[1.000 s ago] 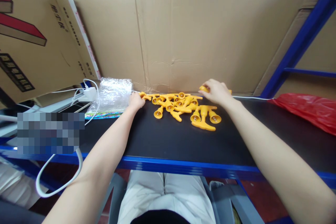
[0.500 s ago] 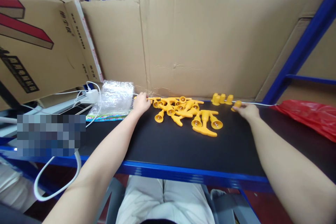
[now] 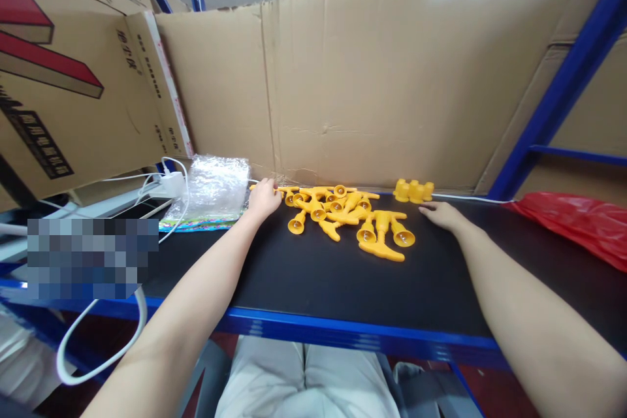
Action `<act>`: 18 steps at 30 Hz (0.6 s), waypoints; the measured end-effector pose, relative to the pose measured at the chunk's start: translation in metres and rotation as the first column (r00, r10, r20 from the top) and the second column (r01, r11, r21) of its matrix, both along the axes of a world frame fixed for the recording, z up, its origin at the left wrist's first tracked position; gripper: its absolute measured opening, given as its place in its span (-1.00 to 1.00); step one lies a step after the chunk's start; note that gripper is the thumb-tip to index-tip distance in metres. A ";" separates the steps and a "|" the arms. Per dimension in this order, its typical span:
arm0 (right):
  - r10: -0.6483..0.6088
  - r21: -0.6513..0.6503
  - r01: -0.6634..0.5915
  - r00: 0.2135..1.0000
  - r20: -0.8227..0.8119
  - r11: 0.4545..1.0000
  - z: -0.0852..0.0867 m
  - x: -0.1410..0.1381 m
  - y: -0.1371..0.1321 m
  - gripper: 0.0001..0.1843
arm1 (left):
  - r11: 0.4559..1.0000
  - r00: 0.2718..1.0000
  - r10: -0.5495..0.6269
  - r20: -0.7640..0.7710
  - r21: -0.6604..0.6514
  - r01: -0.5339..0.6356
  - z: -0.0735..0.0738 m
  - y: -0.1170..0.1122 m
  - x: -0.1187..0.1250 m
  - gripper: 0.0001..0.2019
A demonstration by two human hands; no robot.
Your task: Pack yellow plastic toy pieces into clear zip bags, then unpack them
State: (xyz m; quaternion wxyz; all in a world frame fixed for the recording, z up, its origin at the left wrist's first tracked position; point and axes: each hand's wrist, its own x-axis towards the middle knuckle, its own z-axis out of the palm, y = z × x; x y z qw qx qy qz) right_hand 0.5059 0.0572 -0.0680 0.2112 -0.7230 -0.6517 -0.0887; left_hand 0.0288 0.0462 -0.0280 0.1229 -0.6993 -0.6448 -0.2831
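My left hand (image 3: 264,200) rests at the left end of a pile of yellow plastic bell toys (image 3: 318,199). Its fingers are curled over one piece whose yellow ends show on either side; the grip itself is partly hidden. Several toys in the pile have a handle and flared cups with something shiny inside. One two-cupped bell toy (image 3: 383,235) lies nearest the front. My right hand (image 3: 443,217) lies low over the black surface, fingers stretched out and holding nothing. Just beyond its fingertips stands a cluster of small yellow cups (image 3: 414,191).
Left of the pile lies clear bubble wrap (image 3: 215,186) on a colourful packet, beside a white charger (image 3: 172,183) with cables. A red plastic bag (image 3: 573,222) lies at the right. A cardboard wall (image 3: 367,91) closes the back; a blue edge (image 3: 362,333) runs along the front.
My right hand has let go of a small yellow cup, which now stands with the others, and has drawn back slightly. My left hand stays in place. The view has tilted a little.
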 end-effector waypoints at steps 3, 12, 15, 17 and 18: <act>-0.088 -0.172 0.083 0.996 -0.025 0.982 0.003 -0.007 0.003 -0.61 | 1.000 1.000 -0.020 0.006 0.011 0.020 0.000 0.000 0.000 -0.85; 0.072 -0.446 -0.040 0.996 0.055 0.894 0.046 -0.061 -0.013 -0.72 | 0.959 0.962 -0.273 -0.010 0.080 0.273 0.002 -0.002 0.006 -0.86; 0.054 -0.464 -0.037 0.998 0.023 0.885 0.062 -0.084 -0.020 -0.74 | 0.935 0.940 -0.341 -0.020 0.090 0.342 0.003 -0.004 0.009 -0.86; 0.018 -0.550 -0.036 0.999 -0.039 0.834 0.071 -0.097 -0.026 -0.69 | 0.926 0.931 -0.364 -0.033 0.096 0.366 0.003 -0.004 0.010 -0.86; 0.001 -0.587 -0.030 0.999 -0.050 0.809 0.074 -0.102 -0.029 -0.69 | 0.923 0.929 -0.369 -0.039 0.099 0.371 0.003 -0.004 0.010 -0.86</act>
